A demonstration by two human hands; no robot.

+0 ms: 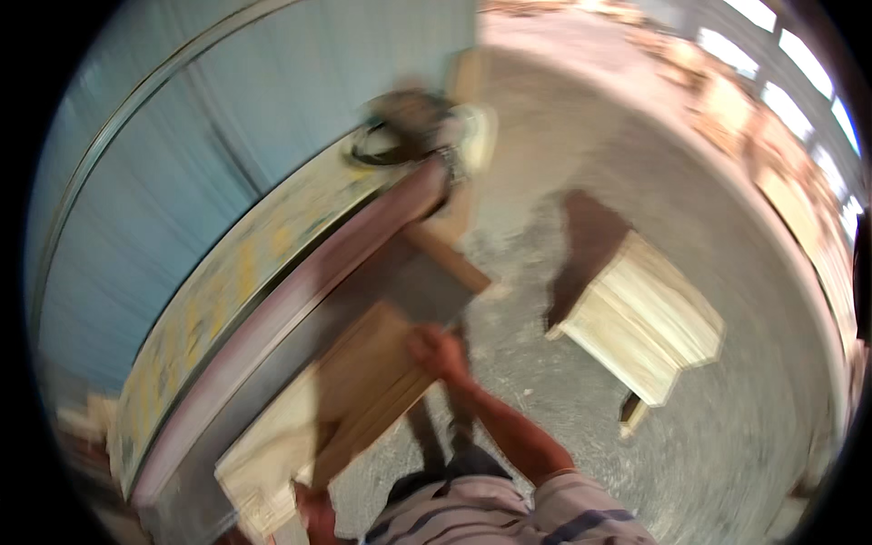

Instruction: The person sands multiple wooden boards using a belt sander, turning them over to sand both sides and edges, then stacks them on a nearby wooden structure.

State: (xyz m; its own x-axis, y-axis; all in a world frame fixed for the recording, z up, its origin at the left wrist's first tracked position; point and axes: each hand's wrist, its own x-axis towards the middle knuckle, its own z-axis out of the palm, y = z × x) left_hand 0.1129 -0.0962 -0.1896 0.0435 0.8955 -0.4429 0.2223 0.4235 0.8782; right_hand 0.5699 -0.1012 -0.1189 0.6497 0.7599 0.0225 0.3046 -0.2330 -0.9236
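Note:
A stack of light wooden boards (363, 386) lies across the long grey metal bed (363, 277) in front of me, partly in shadow. My right hand (440, 352) closes on the far right end of the stack. At the near left end my left hand (315, 511) grips the edge, its fingers partly hidden by the wood. Behind the boards runs a long pinkish-brown belt (300, 291) along the machine. The picture is smeared by motion, so I cannot tell how many boards there are.
A second stack of pale boards (649, 318) rests on a low support on the concrete floor (563, 409) to the right. A wooden strip (450, 259) crosses the bed's far end. A dark, blurred object (409, 123) sits on the machine's far end. A blue-grey wall panel (227, 127) stands behind.

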